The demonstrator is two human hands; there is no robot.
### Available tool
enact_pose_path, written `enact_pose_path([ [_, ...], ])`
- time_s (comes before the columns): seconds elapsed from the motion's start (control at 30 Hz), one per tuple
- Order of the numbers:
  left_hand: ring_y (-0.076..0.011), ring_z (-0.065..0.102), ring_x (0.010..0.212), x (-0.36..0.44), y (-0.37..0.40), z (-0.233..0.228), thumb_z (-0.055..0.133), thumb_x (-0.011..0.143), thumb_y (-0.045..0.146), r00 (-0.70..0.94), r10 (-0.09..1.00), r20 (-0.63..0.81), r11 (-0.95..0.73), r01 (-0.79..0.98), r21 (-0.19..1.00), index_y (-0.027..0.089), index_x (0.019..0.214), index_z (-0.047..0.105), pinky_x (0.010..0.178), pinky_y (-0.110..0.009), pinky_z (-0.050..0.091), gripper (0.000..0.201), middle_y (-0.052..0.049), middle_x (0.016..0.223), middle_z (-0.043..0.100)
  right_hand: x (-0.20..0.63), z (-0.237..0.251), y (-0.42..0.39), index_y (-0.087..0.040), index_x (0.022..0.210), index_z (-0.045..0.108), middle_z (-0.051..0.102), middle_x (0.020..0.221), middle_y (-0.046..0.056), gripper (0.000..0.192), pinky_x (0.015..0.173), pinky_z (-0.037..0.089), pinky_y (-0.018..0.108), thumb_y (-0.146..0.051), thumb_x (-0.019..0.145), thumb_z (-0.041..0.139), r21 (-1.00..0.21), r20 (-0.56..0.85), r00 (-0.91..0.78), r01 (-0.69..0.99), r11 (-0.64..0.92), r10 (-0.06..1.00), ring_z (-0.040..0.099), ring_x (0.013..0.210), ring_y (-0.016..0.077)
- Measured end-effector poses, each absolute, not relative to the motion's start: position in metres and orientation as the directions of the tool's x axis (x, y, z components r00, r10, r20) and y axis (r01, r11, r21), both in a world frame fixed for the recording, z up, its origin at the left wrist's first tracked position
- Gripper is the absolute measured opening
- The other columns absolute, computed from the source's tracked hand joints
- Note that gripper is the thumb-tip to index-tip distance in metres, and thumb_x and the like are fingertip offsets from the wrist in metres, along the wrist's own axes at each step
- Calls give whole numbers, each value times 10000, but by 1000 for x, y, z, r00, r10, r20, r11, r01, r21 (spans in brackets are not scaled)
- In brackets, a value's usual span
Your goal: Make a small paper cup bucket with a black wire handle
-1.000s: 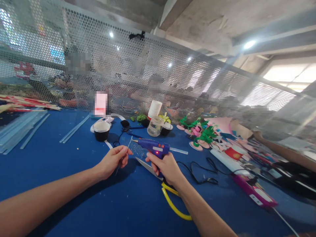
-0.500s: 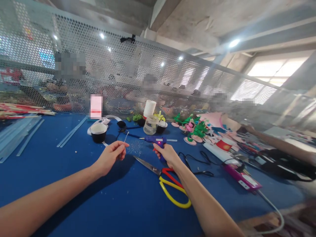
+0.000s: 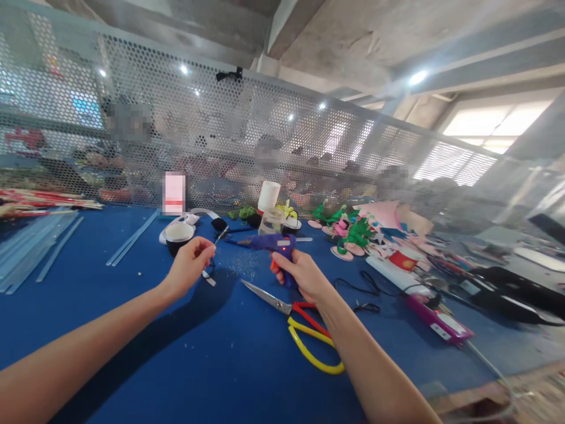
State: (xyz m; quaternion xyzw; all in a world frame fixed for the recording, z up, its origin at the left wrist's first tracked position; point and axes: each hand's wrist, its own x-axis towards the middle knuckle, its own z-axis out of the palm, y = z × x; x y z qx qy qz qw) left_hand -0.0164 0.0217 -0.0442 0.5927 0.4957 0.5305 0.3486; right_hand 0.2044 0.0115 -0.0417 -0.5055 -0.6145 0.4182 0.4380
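Perforated metal screening (image 3: 212,118) rises behind our blue tabletop (image 3: 220,365), under a bare concrete ceiling set with bright lamps. Our left hand (image 3: 189,268) pinches a thin stem (image 3: 219,237) between thumb and fingertips; it slants up past them, its make too small for us to tell. Our right hand (image 3: 304,277) grips a blue glue gun (image 3: 265,241) by the handle, the fingers wrapped around it near an orange trigger (image 3: 274,264). The gun's nozzle points toward the left fingers but stands apart from them, and a red light glows on its body. Between and below both sets of fingers lie scissors (image 3: 282,305) with red and yellow handles, the blades aimed toward the left hand. Just behind the left fingers we see a black cup (image 3: 172,247) with a white rim; beyond the right fingers, behind the gun, stands a clear jar (image 3: 272,221). To the right of the right fingers are green-leaved pieces (image 3: 359,235) on pink discs and a purple power strip (image 3: 436,323). Translucent strips (image 3: 39,247) lie well left of the left fingers.
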Motion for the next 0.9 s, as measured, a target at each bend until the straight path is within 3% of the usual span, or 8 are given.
enact_pose_path([
  [0.13, -90, 421, 541, -15, 20, -42, 514, 691, 321, -10, 921, 389, -366, 314, 876, 165, 695, 531, 502, -212, 333, 156, 38, 578, 477, 208, -41, 14, -152, 613, 491, 526, 482, -17, 270, 401, 356, 203, -386, 606, 625, -908, 73, -84, 406, 101, 994, 453, 391, 77],
  [0.27, -93, 406, 526, -15, 19, -37, 524, 663, 325, -55, 943, 328, -294, 328, 898, 157, 663, 530, 504, -223, 328, 168, 36, 560, 468, 212, -41, 17, -155, 638, 503, 558, 577, -1, 325, 459, 388, 212, -477, 666, 535, -955, 109, -178, 255, 152, 978, 483, 452, 78],
  [0.37, -89, 405, 521, -14, 18, -32, 534, 653, 335, 24, 961, 274, -269, 291, 918, 156, 667, 528, 502, -218, 326, 180, 42, 542, 459, 214, -41, 20, -167, 547, 461, 494, 449, -26, 329, 421, 341, 214, -463, 647, 565, -878, 161, 14, 459, 136, 987, 443, 388, 80],
  [0.43, -86, 408, 532, -14, 18, -29, 534, 655, 338, 21, 947, 321, -314, 267, 911, 162, 691, 526, 507, -212, 326, 180, 46, 553, 461, 216, -40, 19, -171, 513, 441, 446, 379, -44, 340, 401, 313, 211, -451, 619, 602, -833, 94, -82, 539, 123, 992, 422, 356, 80],
  [0.5, -79, 387, 507, -16, 20, -28, 539, 645, 321, -29, 951, 309, -290, 270, 918, 161, 683, 521, 491, -209, 310, 166, 53, 538, 448, 216, -39, 17, -164, 568, 464, 486, 436, -34, 352, 405, 325, 203, -495, 659, 544, -892, 67, -218, 423, 156, 974, 434, 374, 73],
  [0.6, -67, 353, 462, -16, 19, -29, 545, 631, 297, -2, 988, 152, -146, 271, 951, 150, 636, 509, 468, -207, 287, 151, 61, 495, 431, 217, -39, 21, -161, 653, 469, 541, 569, -8, 347, 420, 367, 198, -500, 725, 452, -919, 164, -97, 348, 188, 982, 465, 416, 67],
  [0.7, -67, 376, 491, -12, 14, -27, 560, 628, 306, 81, 986, 144, -159, 226, 961, 152, 649, 516, 489, -203, 305, 161, 59, 514, 453, 222, -50, 34, -159, 640, 472, 570, 571, 18, 292, 447, 395, 206, -408, 780, 413, -722, 85, 14, 690, 52, 996, 518, 458, 94],
  [0.9, -60, 383, 514, -8, 8, -25, 584, 628, 320, 114, 981, 158, -173, 140, 975, 154, 676, 524, 509, -200, 309, 183, 60, 547, 464, 230, -69, 50, -146, 539, 553, 618, 653, 117, 256, 637, 410, 311, -305, 736, 514, -513, 125, 105, 858, -26, 987, 587, 744, 242],
])
